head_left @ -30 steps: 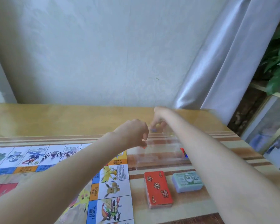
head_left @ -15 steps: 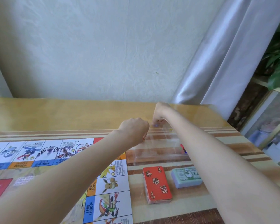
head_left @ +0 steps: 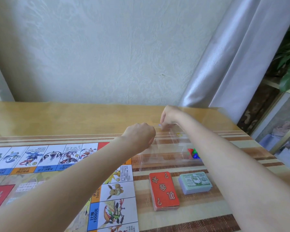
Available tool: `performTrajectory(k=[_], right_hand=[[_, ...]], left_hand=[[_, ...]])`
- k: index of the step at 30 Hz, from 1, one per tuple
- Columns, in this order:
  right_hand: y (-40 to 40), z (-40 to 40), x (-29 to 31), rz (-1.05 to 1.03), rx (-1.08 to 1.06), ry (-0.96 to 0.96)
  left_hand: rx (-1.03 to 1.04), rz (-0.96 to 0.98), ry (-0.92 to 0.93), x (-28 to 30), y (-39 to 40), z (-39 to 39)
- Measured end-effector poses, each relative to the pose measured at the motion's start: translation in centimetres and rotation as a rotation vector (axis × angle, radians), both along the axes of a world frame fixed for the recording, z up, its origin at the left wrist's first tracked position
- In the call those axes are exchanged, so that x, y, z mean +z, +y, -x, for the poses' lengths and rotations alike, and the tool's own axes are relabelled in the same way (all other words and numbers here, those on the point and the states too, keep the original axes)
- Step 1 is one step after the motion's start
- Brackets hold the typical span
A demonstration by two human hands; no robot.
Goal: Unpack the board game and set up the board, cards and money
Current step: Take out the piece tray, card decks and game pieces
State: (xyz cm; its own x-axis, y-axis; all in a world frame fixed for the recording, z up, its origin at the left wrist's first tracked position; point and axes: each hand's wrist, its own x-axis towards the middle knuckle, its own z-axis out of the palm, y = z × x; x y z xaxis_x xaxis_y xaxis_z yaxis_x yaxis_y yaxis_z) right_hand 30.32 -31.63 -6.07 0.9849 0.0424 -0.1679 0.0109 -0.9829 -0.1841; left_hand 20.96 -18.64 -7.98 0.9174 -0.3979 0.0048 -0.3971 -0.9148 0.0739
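Both hands' fingers curled; contents unclear.

Glossy wooden table (head_left: 57, 118) against the wall. Game board (head_left: 60, 164) spread flat over its left side. Toward the right edge, a clear plastic tray (head_left: 167, 156), with a red card deck (head_left: 163, 190) and a money stack (head_left: 195, 182) just in front.

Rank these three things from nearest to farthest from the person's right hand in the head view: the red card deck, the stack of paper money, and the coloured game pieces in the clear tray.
Measured from the right hand:
1. Coloured game pieces, in the clear tray's right end, below the hand.
2. Stack of paper money, on the table nearer the person, right of the cards.
3. Red card deck, left of the money, beside the board's edge.
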Motion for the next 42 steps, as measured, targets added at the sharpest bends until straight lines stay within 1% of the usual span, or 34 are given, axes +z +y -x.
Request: performTrajectory(k=[9, 14, 22, 33, 42], right_hand=[[0.5, 0.0, -0.4, 0.051, 0.068, -0.026], [0.4, -0.3, -0.3, 0.034, 0.069, 0.025], [0.4, -1.1, 0.2, -0.067, 0.010, 0.194], [0.1, -1.1, -0.2, -0.119, 0.021, 0.161], [0.2, -1.4, -0.3, -0.112, -0.007, 0.148]], left_hand=[[-0.028, 0.041, 0.020, -0.1, 0.0, -0.3], [-0.031, 0.061, 0.042, -0.2, 0.1, -0.3], [-0.036, 0.072, 0.032, -0.3, 0.2, -0.3], [-0.026, 0.041, -0.005, -0.4, -0.1, -0.6], [-0.018, 0.024, 0.003, -0.2, -0.3, -0.5]])
